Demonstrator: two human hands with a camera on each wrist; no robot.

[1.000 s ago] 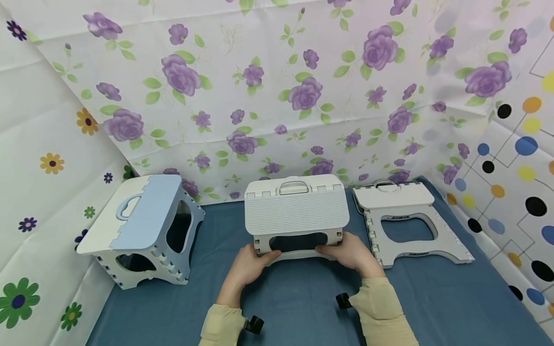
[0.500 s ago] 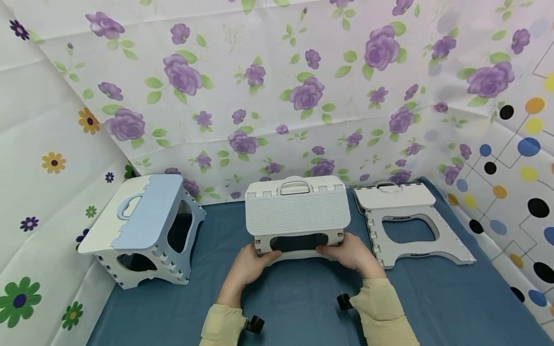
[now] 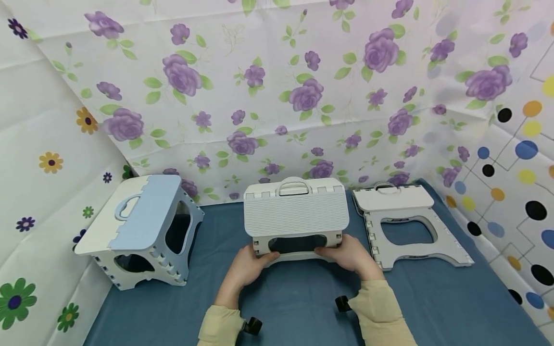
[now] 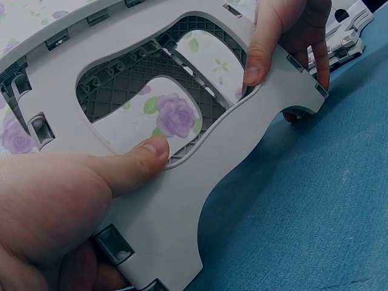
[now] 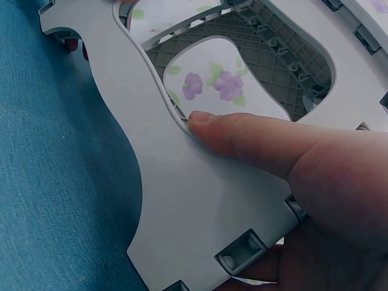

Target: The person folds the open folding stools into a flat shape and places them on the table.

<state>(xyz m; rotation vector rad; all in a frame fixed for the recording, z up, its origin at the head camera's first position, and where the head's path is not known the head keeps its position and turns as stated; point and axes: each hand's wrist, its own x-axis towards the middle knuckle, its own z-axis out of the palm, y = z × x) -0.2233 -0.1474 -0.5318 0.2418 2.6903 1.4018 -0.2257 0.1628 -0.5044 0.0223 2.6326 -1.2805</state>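
Observation:
A white folding stool (image 3: pixel 296 214) stands unfolded in the middle of the blue cloth, its handle loop on the far part of the top. My left hand (image 3: pixel 246 267) grips its near panel at the left leg, the thumb (image 4: pixel 136 163) lying by the lower edge of the oval opening and the fingers behind. On the right leg my right hand (image 3: pixel 351 254) grips the same panel, its thumb (image 5: pixel 218 130) at the opening's edge and its other fingers mostly hidden behind. Through the opening the ribbed underside (image 5: pixel 206 48) shows.
At the left stands an unfolded blue and white folding stool (image 3: pixel 134 216). To the right a white folding stool (image 3: pixel 396 196) lies folded nearly flat on the blue cloth (image 3: pixel 298 302). A flowered sheet (image 3: pixel 277 105) hangs behind, with patterned sheets at both sides.
The hands keep their grip on the stool's near panel. Only a very slight shift of the whole head view shows; the stools stay in place.

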